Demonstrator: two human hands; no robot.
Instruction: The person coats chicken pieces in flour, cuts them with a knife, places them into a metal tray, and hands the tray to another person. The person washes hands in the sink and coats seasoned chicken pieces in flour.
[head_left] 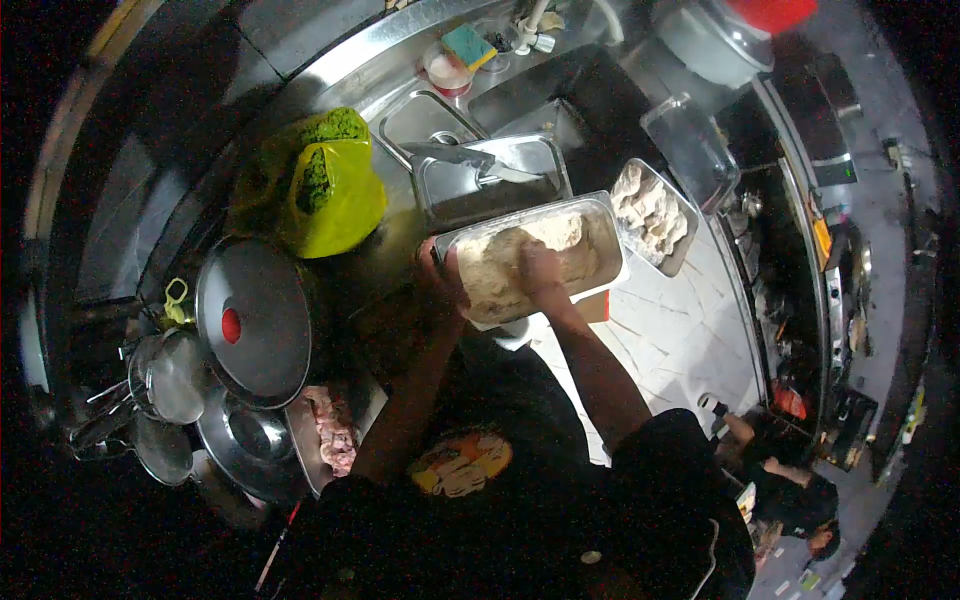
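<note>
A rectangular metal pan (603, 287) of pale flour (568, 233) lies in front of me. My left hand (447, 277) is closed on the pan's left end. My right hand (541, 270) is down in the flour near the middle, its fingers blurred and partly hidden. Just right of the pan stands a smaller metal tray with flour-coated pieces (648, 212). Behind the pan is another metal tray (548, 160), with a knife (512, 172) lying across it.
At left are a yellow bag (345, 210) of greens, a dark frying pan (255, 320), strainers (178, 380) and a tray of raw meat (335, 430). A sink (610, 85) and a clear container (690, 150) are behind. Another person (795, 490) is at lower right.
</note>
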